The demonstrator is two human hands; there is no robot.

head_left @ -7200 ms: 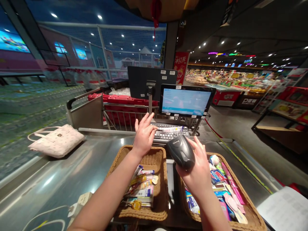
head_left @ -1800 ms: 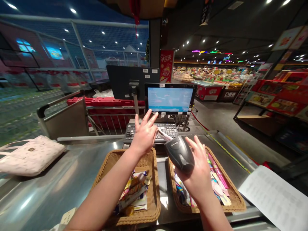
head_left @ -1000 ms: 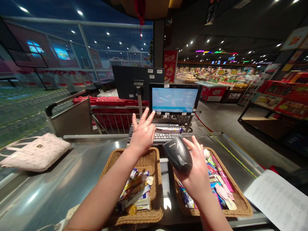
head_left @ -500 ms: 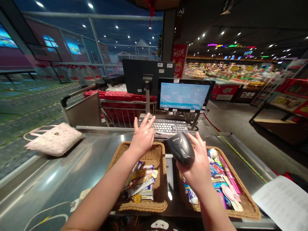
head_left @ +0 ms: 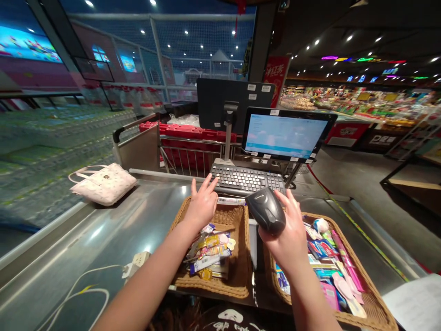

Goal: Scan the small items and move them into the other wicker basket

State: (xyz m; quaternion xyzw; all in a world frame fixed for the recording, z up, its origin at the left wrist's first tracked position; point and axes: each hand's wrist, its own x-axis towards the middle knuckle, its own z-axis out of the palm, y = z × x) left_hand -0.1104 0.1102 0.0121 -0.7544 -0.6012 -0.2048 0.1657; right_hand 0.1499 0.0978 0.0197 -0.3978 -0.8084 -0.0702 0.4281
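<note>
Left hand [head_left: 203, 207] dropped back from the keyboard [head_left: 246, 178], fingers spread; right hand [head_left: 292, 234] cupped the scanner [head_left: 267, 215], perhaps loosely enough to slip.

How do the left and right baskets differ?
The left basket holds a small pile of packets, its far part bare; the right basket is packed across. The open left hand is over the left basket; the right hand, gripping the scanner, over the right basket. Both are wicker.
</note>
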